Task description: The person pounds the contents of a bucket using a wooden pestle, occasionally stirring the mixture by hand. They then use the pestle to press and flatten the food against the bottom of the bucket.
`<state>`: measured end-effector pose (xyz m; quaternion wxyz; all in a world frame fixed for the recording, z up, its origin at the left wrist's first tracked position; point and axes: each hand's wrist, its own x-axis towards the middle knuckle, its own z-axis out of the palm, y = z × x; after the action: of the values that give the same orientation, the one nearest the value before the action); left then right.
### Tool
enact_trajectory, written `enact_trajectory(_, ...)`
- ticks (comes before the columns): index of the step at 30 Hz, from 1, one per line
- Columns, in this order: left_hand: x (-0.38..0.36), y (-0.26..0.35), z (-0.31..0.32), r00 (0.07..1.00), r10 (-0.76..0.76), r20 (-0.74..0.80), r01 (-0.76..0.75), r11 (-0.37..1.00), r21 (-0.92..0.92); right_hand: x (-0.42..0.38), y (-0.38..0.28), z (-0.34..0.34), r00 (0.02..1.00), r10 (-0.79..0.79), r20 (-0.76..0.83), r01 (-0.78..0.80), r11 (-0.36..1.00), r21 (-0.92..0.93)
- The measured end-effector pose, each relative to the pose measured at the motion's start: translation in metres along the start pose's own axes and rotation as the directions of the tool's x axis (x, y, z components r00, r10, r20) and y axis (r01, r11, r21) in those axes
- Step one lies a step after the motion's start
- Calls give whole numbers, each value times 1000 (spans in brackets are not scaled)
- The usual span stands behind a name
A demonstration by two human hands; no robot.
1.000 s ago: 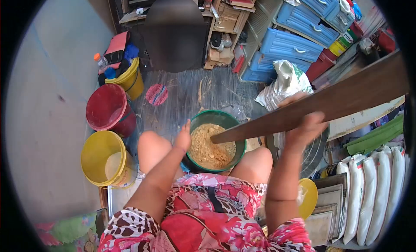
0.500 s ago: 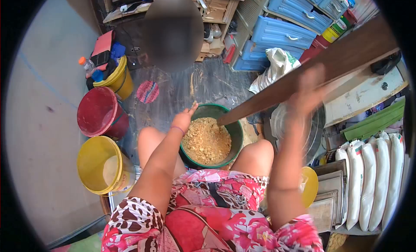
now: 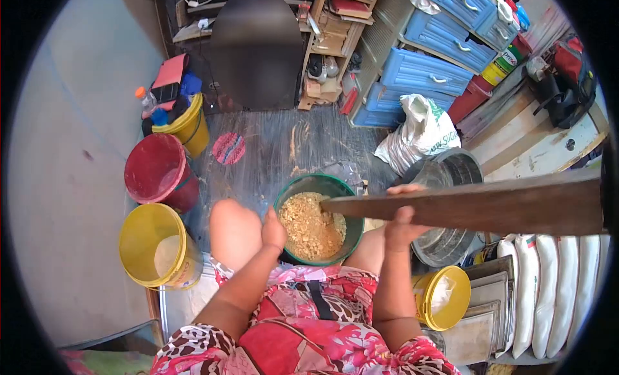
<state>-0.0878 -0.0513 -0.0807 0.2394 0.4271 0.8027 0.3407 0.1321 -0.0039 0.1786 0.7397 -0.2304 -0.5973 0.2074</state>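
Between my knees stands a green bucket [image 3: 356,241] part filled with crumbly yellow-brown chunks [image 3: 313,227]. My left hand [image 3: 274,232] grips the bucket's left rim, its thumb up and its other fingers partly hidden. My right hand [image 3: 405,225] is wrapped round a long, thick wooden pestle [image 3: 490,204], with fingers on its far side and thumb on the near side. The pestle slants from the right edge of view down to its narrow tip, which rests in the chunks at the bucket's upper right.
Left of me stand a yellow bucket [image 3: 151,246], a red bucket [image 3: 155,169] and a filled yellow bucket [image 3: 187,127]. On the right are a black tub [image 3: 461,165], a white sack [image 3: 422,130], a small yellow pail [image 3: 451,310], trays [image 3: 480,323] and several white bags [image 3: 547,298].
The pestle has swung from a steep slant to a flatter one, and my right hand has come down along with it. My left hand has shifted down the rim toward me, its fingers now closed.
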Motion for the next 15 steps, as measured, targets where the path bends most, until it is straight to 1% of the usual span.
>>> enact_trajectory(1,0,4,-6,1000,-14,11,14,1000,0,25,-24,8,998,-10,-56,11,1000,24)
enact_trajectory(2,13,18,-20,994,-50,99,47,998,36,55,-45,8,997,-51,-58,53,998,26)
enact_trajectory(3,30,29,-30,979,-83,185,69,995,77,89,-74,8,995,-104,3,104,993,-61)
enact_trajectory(4,50,21,-25,977,7,215,-31,994,107,122,-100,3,992,-105,73,110,991,-80)
enact_trajectory(5,71,11,-19,964,96,246,-132,983,132,157,-116,-6,994,-71,86,78,994,-74)
enact_trajectory(6,94,13,-22,933,132,334,-200,964,177,190,-137,-2,989,-76,125,81,996,-41)
enact_trajectory(7,110,17,-23,894,163,418,-271,939,212,212,-149,2,990,-71,120,77,996,-48)
enact_trajectory(8,107,29,-28,891,166,423,-275,938,212,232,-161,7,983,-102,153,111,992,-53)
enact_trajectory(10,95,67,-42,940,229,254,-308,890,337,268,-180,15,962,-166,217,183,981,-61)
enact_trajectory(11,92,70,-37,937,233,259,-313,888,336,282,-185,16,948,-196,249,218,974,-63)
enact_trajectory(12,85,68,-33,975,195,108,-216,946,240,293,-187,15,933,-225,280,252,966,-63)
enact_trajectory(13,77,63,-29,990,132,-39,-127,984,124,300,-185,11,916,-253,312,285,957,-61)
enact_trajectory(14,66,48,-21,986,135,-94,-124,985,117,302,-167,-9,902,-175,395,184,983,13)
enact_trajectory(15,52,34,-14,980,134,-149,-118,987,109,293,-134,-30,870,-102,482,73,994,78)
